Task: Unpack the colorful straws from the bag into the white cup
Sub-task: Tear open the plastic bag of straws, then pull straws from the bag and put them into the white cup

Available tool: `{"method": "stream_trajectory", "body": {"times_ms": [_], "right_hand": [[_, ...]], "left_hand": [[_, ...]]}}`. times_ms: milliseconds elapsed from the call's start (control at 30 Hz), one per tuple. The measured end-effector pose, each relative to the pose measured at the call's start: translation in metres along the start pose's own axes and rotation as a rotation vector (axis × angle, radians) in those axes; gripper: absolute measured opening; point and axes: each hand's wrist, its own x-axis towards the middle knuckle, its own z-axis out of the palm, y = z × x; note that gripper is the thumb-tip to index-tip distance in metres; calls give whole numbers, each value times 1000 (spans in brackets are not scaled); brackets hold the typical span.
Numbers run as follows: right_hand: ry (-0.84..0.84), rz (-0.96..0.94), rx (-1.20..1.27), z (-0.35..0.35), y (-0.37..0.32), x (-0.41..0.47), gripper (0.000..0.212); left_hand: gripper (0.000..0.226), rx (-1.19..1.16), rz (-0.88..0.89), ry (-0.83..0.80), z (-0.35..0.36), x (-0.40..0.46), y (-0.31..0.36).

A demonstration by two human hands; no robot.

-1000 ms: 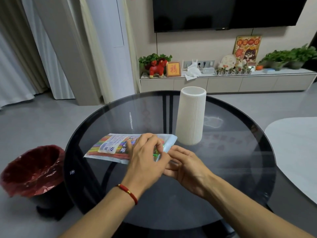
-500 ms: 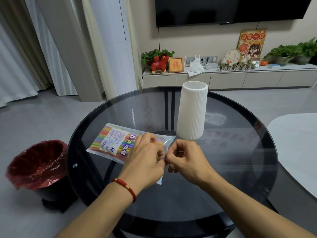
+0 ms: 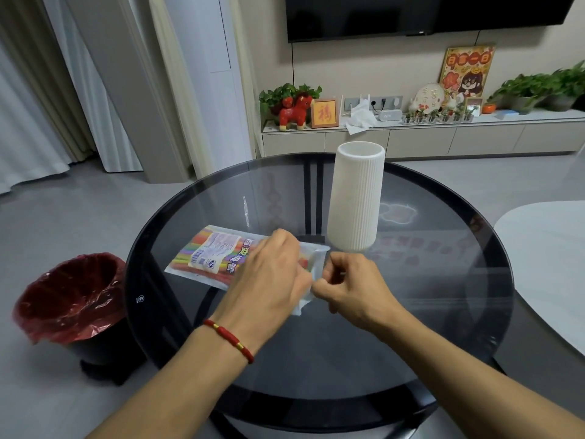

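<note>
A clear plastic bag of colorful straws (image 3: pixel 215 255) with a printed label sits tilted just above the round dark glass table (image 3: pixel 443 280). My left hand (image 3: pixel 272 280) pinches the bag's right end from above. My right hand (image 3: pixel 351 286) pinches the same end's plastic edge, fingers closed, right next to the left hand. The tall ribbed white cup (image 3: pixel 356 198) stands upright just behind my right hand, with its mouth open. The straws' right ends are hidden under my left hand.
A bin with a red liner (image 3: pixel 69 299) stands on the floor left of the table. A pale round table edge (image 3: pixel 544 267) lies to the right. A low cabinet (image 3: pixel 411 137) with ornaments and plants runs along the far wall.
Both hands went from resting on the flat bag to pinching its right end; the bag has lifted and turned, its left end swinging away from me.
</note>
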Motion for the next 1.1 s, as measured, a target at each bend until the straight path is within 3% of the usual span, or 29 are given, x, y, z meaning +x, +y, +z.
{"method": "stream_trajectory", "body": {"times_ms": [100,233,367,433,533,600,667,733,900,1033,1100], "right_hand": [[12,50,-197,0,8,-2,18],[172,-171,-253,4,3,-4,36],[233,-392,-360,-3,2,-3,13],[248,-472,-394,-6,4,-3,10],[272,-599,-392,-7,2,-6,9],[300,-668,-408,-6,-1,-8,14],[342,-715,-420,-5,1,-10,13],[394,-694,-409,-4,2,-9,10],[384,-417,-246,1,3,-5,4],[374,-288,-91,-10,2,1,11],[164,-234,89,-10,2,-1,10]], "left_hand": [[9,20,-8,-11,0,2,-9],[8,36,31,-68,9,0,-9],[9,-84,133,-83,8,0,-18],[36,-89,134,-188,4,1,-30],[102,-84,103,-456,-1,2,-47],[124,-135,95,-554,1,2,-52],[134,-55,166,-533,5,3,-54],[133,20,231,-452,8,7,-55],[75,77,255,-132,21,13,-62],[78,124,183,-65,26,8,-76],[81,139,172,-60,28,6,-79]]}}
